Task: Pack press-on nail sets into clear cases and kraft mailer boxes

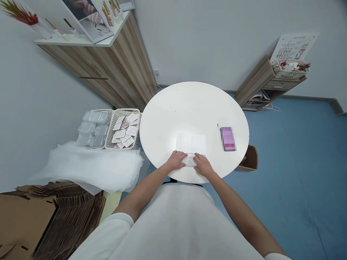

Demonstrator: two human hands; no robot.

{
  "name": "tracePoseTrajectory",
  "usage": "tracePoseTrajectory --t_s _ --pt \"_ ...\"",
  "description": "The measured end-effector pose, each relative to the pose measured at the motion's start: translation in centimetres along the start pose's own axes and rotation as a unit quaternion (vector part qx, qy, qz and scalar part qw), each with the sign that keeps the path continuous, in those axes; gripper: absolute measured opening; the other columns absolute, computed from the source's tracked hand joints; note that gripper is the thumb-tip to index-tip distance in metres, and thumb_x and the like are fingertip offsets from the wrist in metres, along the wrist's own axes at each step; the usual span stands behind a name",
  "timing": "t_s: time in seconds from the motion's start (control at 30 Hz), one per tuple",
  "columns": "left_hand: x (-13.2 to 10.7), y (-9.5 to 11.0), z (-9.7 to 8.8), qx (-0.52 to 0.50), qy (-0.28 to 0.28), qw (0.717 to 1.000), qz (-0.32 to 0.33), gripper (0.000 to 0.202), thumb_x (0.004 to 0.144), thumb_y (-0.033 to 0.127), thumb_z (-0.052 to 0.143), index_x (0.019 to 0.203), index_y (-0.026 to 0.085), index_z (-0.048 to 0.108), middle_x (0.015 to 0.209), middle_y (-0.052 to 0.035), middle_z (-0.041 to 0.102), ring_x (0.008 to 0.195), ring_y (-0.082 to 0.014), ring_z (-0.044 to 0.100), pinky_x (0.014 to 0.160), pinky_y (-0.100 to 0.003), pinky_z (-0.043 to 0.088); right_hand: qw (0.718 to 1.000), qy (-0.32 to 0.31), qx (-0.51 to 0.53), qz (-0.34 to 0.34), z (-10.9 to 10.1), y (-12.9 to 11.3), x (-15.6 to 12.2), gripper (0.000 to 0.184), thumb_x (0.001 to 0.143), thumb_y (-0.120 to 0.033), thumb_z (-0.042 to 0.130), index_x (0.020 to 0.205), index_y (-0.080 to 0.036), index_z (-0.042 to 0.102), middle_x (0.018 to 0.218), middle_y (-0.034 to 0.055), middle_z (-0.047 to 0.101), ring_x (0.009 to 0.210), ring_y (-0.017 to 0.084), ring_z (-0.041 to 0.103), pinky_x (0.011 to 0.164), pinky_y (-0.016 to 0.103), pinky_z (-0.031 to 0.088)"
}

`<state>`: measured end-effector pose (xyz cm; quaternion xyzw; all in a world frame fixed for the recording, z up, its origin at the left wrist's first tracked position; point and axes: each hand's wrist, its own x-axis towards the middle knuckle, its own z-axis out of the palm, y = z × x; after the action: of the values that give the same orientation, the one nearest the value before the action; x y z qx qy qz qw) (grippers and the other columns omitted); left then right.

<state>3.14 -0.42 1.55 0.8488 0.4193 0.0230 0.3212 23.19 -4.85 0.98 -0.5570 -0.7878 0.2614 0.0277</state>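
A thin white foam sheet (189, 143) lies on the round white table (189, 108), near its front edge. My left hand (176, 160) and my right hand (202, 164) rest side by side on the sheet's near edge. Both have their fingers curled down on a folded or bunched bit of the sheet (191, 160) between them. A small purple, blurred object (228, 138) lies on the table to the right, apart from both hands.
Left of the table stand two white baskets, one with clear packets (93, 129), one with small printed cards (125, 130). In front of them lie a stack of white foam sheets (89, 168) and flat cardboard (51, 216). A cardboard box (251, 159) sits on the blue floor.
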Motion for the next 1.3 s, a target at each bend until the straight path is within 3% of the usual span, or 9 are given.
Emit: tracePoseTrajectory --t_s 0.2,0.3,0.47,0.7,0.83,0.93,1.07,1.2,1.3 --pt "-2.8 1.6 1.7 0.023 0.012 1.0 0.016 0.052 0.068 0.036 0.059 0.116 0.028 0.042 0.113 -0.0075 0.049 0.109 -0.0257 0.041 0.098 -0.041 0.014 0.999 0.043 0.013 0.03 2.0 -1.6 -3.5 0.038 0.069 -0.014 0.051 0.107 -0.021 0.046 0.132 0.0105 0.036 0.12 0.027 0.032 0.095 0.044 0.027" --pt "-3.2 2.3 2.4 0.041 0.04 0.998 0.001 0.055 0.066 0.04 0.06 0.117 0.026 0.042 0.118 -0.0089 0.045 0.112 -0.0284 0.037 0.099 -0.045 0.011 0.991 0.092 0.039 0.091 3.1 -2.0 -4.7 0.044 0.07 -0.027 0.055 0.112 -0.022 0.044 0.138 0.0101 0.026 0.125 0.03 0.023 0.097 0.048 0.021" --pt "-2.6 2.8 2.7 0.055 0.049 0.997 -0.015 0.048 0.069 0.036 0.056 0.115 0.025 0.044 0.113 -0.0089 0.048 0.108 -0.0275 0.039 0.098 -0.045 0.011 0.914 0.197 0.176 0.309 4.0 -1.0 -4.7 0.064 0.071 -0.041 0.05 0.126 -0.015 0.028 0.132 0.0179 0.026 0.124 0.032 0.023 0.095 0.049 0.026" --pt "-1.4 2.6 2.2 0.042 0.076 0.995 -0.054 0.048 0.069 0.033 0.055 0.115 0.025 0.044 0.112 -0.01 0.048 0.108 -0.0295 0.039 0.098 -0.047 0.011 0.845 0.183 0.334 0.375 1.2 1.9 -1.1 0.069 0.061 -0.039 0.059 0.121 -0.016 0.033 0.11 0.0146 0.048 0.1 0.024 0.051 0.078 0.034 0.044" --pt "-0.6 2.3 1.6 0.037 0.082 0.993 -0.072 0.048 0.068 0.03 0.057 0.114 0.026 0.044 0.115 -0.0101 0.047 0.11 -0.03 0.037 0.098 -0.047 0.012 0.854 0.123 0.363 0.351 -0.6 2.3 0.0 0.036 0.063 -0.039 0.056 0.091 -0.017 0.053 0.08 0.0055 0.058 0.073 0.018 0.057 0.061 0.028 0.045" --pt "-0.3 2.3 1.4 0.042 0.073 0.993 -0.084 0.048 0.069 0.03 0.056 0.115 0.026 0.044 0.116 -0.0093 0.046 0.111 -0.0294 0.036 0.098 -0.046 0.012 0.854 0.108 0.411 0.299 -1.3 1.4 0.6 0.023 0.065 -0.037 0.052 0.077 -0.017 0.054 0.068 0.0008 0.056 0.062 0.014 0.054 0.055 0.025 0.043" --pt "0.1 2.4 1.4 0.041 0.078 0.992 -0.087 0.048 0.069 0.031 0.056 0.115 0.026 0.044 0.116 -0.009 0.046 0.111 -0.029 0.036 0.097 -0.046 0.013 0.864 0.109 0.414 0.266 -1.1 -0.6 2.0 0.024 0.063 -0.033 0.053 0.081 -0.017 0.055 0.07 0.0003 0.058 0.062 0.012 0.053 0.056 0.024 0.044" --pt "0.0 2.2 1.4 0.028 0.094 0.99 -0.098 0.051 0.067 0.033 0.059 0.115 0.027 0.044 0.122 -0.0091 0.042 0.115 -0.0299 0.032 0.097 -0.046 0.015 0.873 0.055 0.421 0.241 -0.4 -1.4 3.0 0.024 0.069 -0.027 0.047 0.089 -0.018 0.058 0.079 0.0031 0.062 0.066 0.012 0.057 0.061 0.025 0.046" --pt "-0.9 1.8 2.0 -0.014 0.128 0.972 -0.199 0.062 0.064 0.041 0.061 0.119 0.026 0.037 0.132 -0.0111 0.03 0.121 -0.0334 0.024 0.095 -0.048 0.018 0.886 0.046 0.403 0.223 -0.1 -0.9 2.8 0.029 0.073 -0.018 0.039 0.094 -0.019 0.059 0.085 0.0039 0.062 0.071 0.013 0.058 0.067 0.027 0.047"
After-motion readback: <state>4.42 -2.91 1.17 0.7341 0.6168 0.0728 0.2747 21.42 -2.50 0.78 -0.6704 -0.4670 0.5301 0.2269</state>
